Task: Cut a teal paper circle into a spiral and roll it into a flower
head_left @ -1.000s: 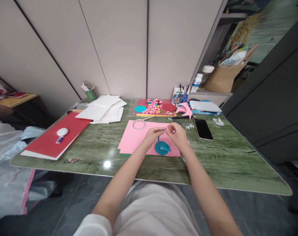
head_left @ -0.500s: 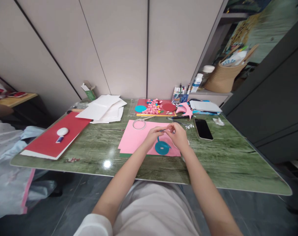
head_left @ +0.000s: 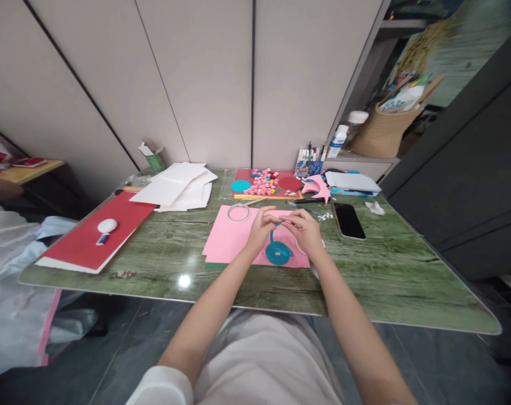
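A blue spiral-cut paper disc point(head_left: 272, 258) with a small white square on it lies on pink paper sheets point(head_left: 227, 242); its strip rises to my fingers. My left hand point(head_left: 261, 228) pinches the upper end of this strip. Facing it, my right hand point(head_left: 306, 229) has thumb and forefinger closed at the same end, fingertips nearly touching the left ones. Whatever small piece may be between the right fingertips is too small to make out. A roll of tape point(head_left: 229, 213) lies at the sheets' upper edge. Another pale ring is partly hidden under my right hand.
Pink clay bits point(head_left: 263, 184), a red circle point(head_left: 289, 184) and a pink paper scrap point(head_left: 320, 188) lie at the back. A phone point(head_left: 348, 220) is on the right. White foam sheets point(head_left: 171, 185) and a red sheet point(head_left: 78, 236) lie left, near another person's clothing point(head_left: 14, 315).
My left fingers have lifted and spread a little, and my right hand has turned slightly. The blue strip now shows more clearly, rising from the disc to the fingertips.
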`<state>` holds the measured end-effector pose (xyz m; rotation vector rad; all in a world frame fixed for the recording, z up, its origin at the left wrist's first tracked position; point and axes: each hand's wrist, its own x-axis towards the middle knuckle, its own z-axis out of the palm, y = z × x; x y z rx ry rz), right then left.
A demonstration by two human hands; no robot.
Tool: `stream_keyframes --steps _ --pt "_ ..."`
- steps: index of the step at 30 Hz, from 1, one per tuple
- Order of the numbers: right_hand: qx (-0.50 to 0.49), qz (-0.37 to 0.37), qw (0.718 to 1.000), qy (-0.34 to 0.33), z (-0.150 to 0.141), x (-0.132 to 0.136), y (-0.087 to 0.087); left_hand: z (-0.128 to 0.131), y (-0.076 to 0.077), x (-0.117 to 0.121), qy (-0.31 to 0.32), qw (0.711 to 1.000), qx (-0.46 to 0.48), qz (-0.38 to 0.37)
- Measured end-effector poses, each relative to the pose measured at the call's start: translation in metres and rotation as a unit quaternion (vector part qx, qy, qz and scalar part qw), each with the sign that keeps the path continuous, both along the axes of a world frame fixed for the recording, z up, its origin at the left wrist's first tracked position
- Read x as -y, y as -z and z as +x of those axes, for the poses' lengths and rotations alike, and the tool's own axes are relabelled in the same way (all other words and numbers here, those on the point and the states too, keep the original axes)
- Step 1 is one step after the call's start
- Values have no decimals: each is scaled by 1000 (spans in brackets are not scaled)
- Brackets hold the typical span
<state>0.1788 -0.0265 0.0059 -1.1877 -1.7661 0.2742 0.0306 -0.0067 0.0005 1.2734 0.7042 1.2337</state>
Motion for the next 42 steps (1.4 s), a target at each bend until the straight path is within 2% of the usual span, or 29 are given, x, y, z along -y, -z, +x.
stream_keyframes --steps 3,6,12,18,29,35,42 --pt "-35 0 999 -3 -2 2 -2 1 6 -6 27 997 41 -61" --pt "-58 -5 998 1 -5 3 -3 2 7 -7 44 994 51 -87" --pt "-63 1 998 2 -6 4 -3 2 3 -1 86 992 63 -75" --pt "-57 -2 998 -13 -6 5 -5 3 7 -4 126 989 59 -51" --pt "-46 -5 998 -43 -5 4 -5 1 5 -4 123 990 35 -51" --pt "-29 7 998 -50 -4 1 -2 2 2 -2 141 988 31 -57" --pt "7 10 999 -32 -5 3 -1 2 10 -5 151 986 44 -63"
